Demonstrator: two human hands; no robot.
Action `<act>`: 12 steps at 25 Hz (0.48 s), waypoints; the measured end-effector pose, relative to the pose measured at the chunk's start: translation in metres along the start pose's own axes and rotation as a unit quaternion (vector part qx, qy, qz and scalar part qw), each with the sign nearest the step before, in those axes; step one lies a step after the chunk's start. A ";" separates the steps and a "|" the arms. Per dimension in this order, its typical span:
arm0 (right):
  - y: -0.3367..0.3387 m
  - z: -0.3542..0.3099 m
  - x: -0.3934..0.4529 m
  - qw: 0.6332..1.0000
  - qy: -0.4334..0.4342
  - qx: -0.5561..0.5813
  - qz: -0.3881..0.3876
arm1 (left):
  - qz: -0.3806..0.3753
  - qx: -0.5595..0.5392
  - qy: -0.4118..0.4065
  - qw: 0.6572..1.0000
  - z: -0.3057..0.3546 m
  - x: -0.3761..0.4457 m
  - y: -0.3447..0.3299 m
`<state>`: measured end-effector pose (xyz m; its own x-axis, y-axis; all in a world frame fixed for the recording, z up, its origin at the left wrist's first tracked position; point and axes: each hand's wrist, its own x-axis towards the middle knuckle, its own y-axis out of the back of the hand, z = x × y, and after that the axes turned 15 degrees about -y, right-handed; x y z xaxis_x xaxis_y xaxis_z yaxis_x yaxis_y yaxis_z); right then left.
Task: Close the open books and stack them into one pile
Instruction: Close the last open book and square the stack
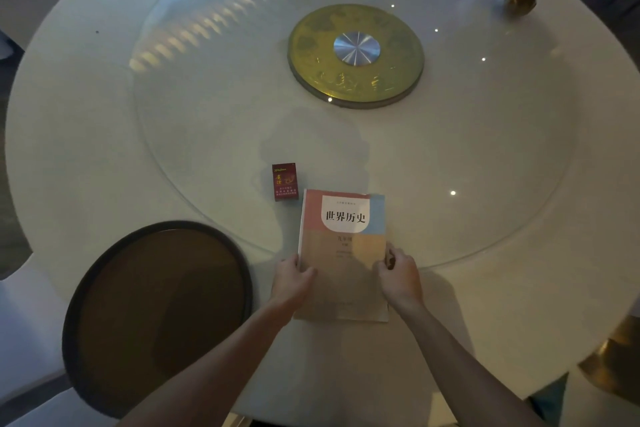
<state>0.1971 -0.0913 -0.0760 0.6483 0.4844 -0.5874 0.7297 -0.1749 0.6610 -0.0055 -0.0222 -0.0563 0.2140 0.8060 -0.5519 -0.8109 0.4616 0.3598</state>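
A closed book [343, 246] with a pink, blue and orange cover and black Chinese characters lies flat near the front of the round white table [86, 149]. A pale edge shows along its left side; whether other books lie beneath it I cannot tell. My left hand [292, 276] grips the book's left edge low down, thumb on the cover. On the opposite edge, my right hand [398, 272] holds the book at about the same height, fingers curled around it.
A small red box [285, 182] stands just left of the book's top corner. A dark round tray [157, 308] sits at the front left. A glass turntable [207, 114] with a gold centre disc [356, 55] covers the table's middle. A brass object [521, 2] sits far right.
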 end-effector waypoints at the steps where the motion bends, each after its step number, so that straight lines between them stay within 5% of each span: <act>1: 0.000 0.002 -0.002 1.000 -0.012 0.006 0.005 | -0.003 0.007 0.000 1.000 -0.001 0.001 -0.002; 12: 0.002 0.011 -0.001 0.997 -0.059 0.036 -0.016 | -0.046 0.056 -0.037 0.997 -0.004 0.007 -0.002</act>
<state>0.2009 -0.1017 -0.0793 0.6425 0.3867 -0.6615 0.7613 -0.2239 0.6085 -0.0044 -0.0188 -0.0639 0.3273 0.7821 -0.5303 -0.7217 0.5692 0.3939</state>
